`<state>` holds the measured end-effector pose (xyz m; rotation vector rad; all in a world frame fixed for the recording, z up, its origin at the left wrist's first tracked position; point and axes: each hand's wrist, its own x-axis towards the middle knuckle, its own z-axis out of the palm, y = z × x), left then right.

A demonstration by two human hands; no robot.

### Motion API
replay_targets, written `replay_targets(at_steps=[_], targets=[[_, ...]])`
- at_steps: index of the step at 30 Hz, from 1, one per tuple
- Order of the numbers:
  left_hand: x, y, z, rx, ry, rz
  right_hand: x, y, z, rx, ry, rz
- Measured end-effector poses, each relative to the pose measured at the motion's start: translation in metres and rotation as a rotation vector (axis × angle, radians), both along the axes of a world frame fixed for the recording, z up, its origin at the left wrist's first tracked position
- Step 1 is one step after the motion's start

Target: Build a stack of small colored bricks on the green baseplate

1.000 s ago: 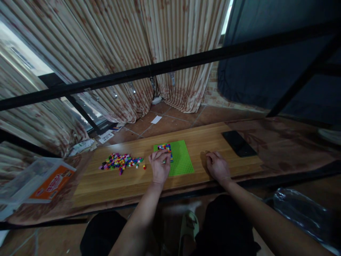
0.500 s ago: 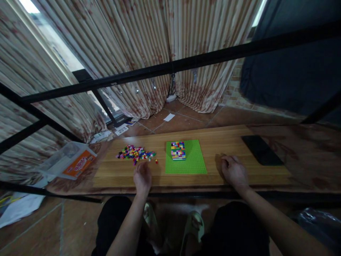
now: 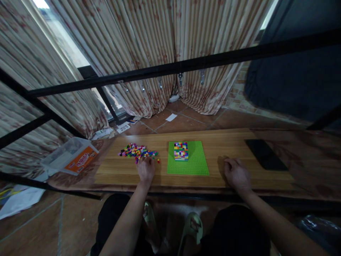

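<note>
A green baseplate [image 3: 195, 165] lies on the wooden board [image 3: 213, 145], and a multicoloured block of small bricks [image 3: 180, 150] stands on its far left part. A pile of loose coloured bricks [image 3: 137, 151] lies to the left of the plate. My left hand [image 3: 145, 169] reaches the near edge of that pile, its fingertips among the bricks; whether it grips one is hidden. My right hand [image 3: 236, 174] rests on the board right of the plate, fingers curled loosely, with nothing visible in it.
A black phone [image 3: 265, 159] lies at the board's right end. A clear plastic box with an orange label [image 3: 70, 159] sits at the left. Black metal bars [image 3: 186, 65] cross the view overhead. Curtains hang behind; papers lie on the tiled floor.
My left hand left the brick block on the baseplate and moved left to the loose pile. The camera swung left and back. My right hand stayed put.
</note>
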<state>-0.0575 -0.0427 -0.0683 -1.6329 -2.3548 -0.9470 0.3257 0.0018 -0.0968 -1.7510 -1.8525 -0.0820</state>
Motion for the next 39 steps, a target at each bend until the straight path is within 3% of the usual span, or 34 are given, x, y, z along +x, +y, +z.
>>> replay_targets(at_steps=[3, 9, 12, 15, 19, 22, 25, 28, 33, 39], targets=[[0.004, -0.005, 0.002, -0.008, -0.098, -0.027, -0.001, 0.000, 0.001, -0.006, 0.005, 0.006], [0.027, -0.016, 0.007, 0.100, -0.549, -0.083, -0.002, 0.000, 0.000, -0.010, 0.048, 0.005], [0.044, -0.026, 0.017, 0.134, -0.732, -0.197, 0.002, 0.003, 0.000, -0.026, 0.110, 0.015], [0.060, -0.038, 0.032, 0.101, -0.886, -0.302, 0.000, 0.002, 0.006, -0.046, 0.316, 0.039], [0.081, -0.053, 0.053, 0.028, -0.918, -0.386, -0.043, -0.028, 0.028, -0.075, 0.553, 0.120], [0.097, -0.062, 0.063, -0.027, -0.894, -0.478, -0.098, -0.066, 0.051, -0.292, 1.007, 0.392], [0.110, -0.071, 0.071, -0.087, -0.857, -0.576, -0.136, -0.094, 0.071, -0.382, 1.292, 0.455], [0.118, -0.079, 0.076, -0.146, -0.824, -0.631, -0.143, -0.104, 0.081, -0.398, 1.423, 0.440], [0.124, -0.088, 0.078, -0.186, -0.828, -0.632, -0.135, -0.108, 0.089, -0.402, 1.428, 0.421], [0.126, -0.088, 0.071, -0.168, -0.904, -0.651, -0.136, -0.105, 0.088, -0.461, 1.468, 0.370]])
